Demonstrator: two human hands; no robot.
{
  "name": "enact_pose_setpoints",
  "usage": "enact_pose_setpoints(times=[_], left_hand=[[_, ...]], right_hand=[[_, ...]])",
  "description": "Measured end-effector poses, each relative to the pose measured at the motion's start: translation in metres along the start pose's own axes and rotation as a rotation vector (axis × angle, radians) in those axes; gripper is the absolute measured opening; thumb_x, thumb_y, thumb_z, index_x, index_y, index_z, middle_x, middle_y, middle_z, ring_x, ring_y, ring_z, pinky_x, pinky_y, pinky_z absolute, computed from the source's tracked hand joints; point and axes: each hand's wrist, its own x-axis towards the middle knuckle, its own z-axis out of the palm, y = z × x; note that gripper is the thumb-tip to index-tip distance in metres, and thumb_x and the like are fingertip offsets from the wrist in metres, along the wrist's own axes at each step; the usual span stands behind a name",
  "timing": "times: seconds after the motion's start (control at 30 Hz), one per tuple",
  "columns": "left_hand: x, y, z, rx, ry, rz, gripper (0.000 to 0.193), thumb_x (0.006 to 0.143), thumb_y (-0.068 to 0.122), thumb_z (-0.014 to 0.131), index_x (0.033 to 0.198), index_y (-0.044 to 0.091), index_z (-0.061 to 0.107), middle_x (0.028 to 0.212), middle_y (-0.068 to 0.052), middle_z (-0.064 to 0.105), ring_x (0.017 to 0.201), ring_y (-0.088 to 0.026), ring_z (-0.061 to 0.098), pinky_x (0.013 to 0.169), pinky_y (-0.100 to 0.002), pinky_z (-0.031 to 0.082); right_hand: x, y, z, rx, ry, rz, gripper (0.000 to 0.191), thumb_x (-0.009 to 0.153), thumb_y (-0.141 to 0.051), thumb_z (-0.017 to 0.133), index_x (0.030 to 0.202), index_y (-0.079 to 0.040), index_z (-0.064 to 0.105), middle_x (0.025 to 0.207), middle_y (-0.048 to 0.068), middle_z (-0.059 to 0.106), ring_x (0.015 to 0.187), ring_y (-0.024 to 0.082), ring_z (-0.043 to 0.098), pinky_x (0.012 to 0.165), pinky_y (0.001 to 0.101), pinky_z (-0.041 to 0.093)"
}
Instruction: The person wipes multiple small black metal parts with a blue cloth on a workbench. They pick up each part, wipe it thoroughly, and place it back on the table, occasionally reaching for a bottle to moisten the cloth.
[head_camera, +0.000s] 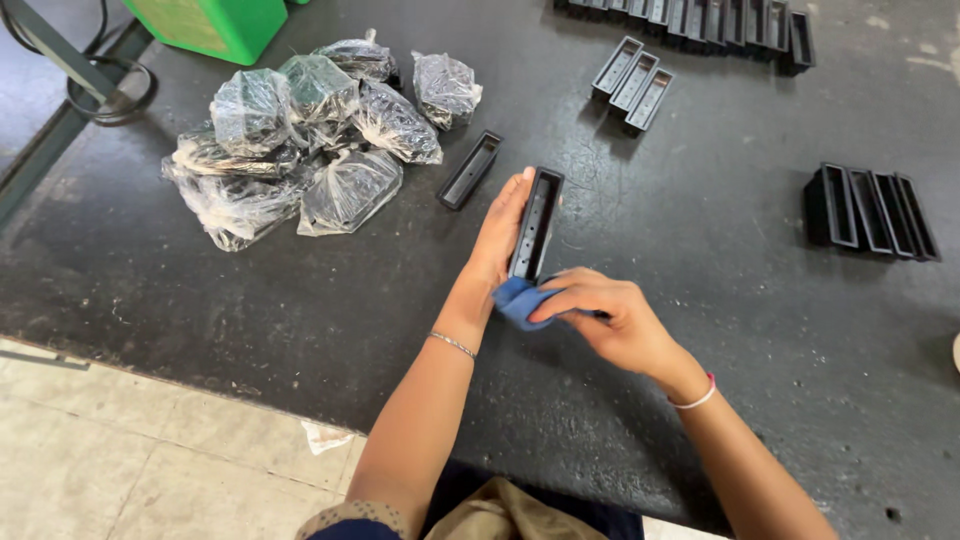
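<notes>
1. Far to my left, a green box (215, 22) sits at the back edge of the dark counter (250, 290), with a black cable (105, 85) looped beside it.
2. Next comes a heap of clear plastic bags (310, 140) holding dark parts, piled on the counter well apart from my hands.
3. Just right of the heap lies a single black plastic tray (470, 169), open side up.
4. My left hand (500, 235) holds a long black plastic housing (536, 222) on edge over the counter's middle, my fingers flat along its left side, gripping it.
5. A blue cloth (518, 300) is pressed against the housing's near end.
6. My right hand (605, 320) has its fingers curled closed on that cloth, just below the housing.
7. Behind, three more trays (633, 82) lie side by side, with a long row of them (700, 20) at the back.
8. At the far right stands another group of black housings (870, 212), packed touching one another.
</notes>
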Motion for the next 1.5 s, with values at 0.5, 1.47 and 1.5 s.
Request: enact_pose_setpoints(times=[0.5,1.47,1.5], left_hand=[[0.000,-0.002,0.000,-0.027,-0.154,0.015,0.051,0.106,0.053,0.048,0.106,0.004,0.063,0.060,0.001,0.051,0.047,-0.008,0.051,0.042,-0.022,0.041],[0.011,-0.037,-0.023,-0.220,-0.074,-0.024,0.042,0.107,0.044,0.051,0.125,0.007,0.058,0.106,-0.011,0.067,0.075,-0.017,0.064,0.056,-0.028,0.055],[0.010,-0.036,-0.021,-0.207,-0.065,-0.013,0.043,0.107,0.045,0.051,0.126,0.007,0.058,0.105,-0.011,0.067,0.075,-0.017,0.064,0.056,-0.028,0.054]], right_hand=[[-0.018,0.055,-0.009,0.747,0.746,0.547,0.035,0.098,-0.004,0.067,0.132,-0.002,0.063,0.116,0.005,0.070,0.100,0.011,0.068,0.086,0.0284,0.058],[-0.017,0.040,-0.002,0.769,0.697,0.585,0.036,0.096,-0.007,0.069,0.131,-0.001,0.063,0.116,0.008,0.070,0.100,0.014,0.070,0.086,0.0306,0.060],[-0.018,0.041,-0.002,0.765,0.701,0.587,0.036,0.096,-0.006,0.069,0.131,-0.001,0.063,0.116,0.008,0.070,0.100,0.014,0.070,0.085,0.0305,0.060]])
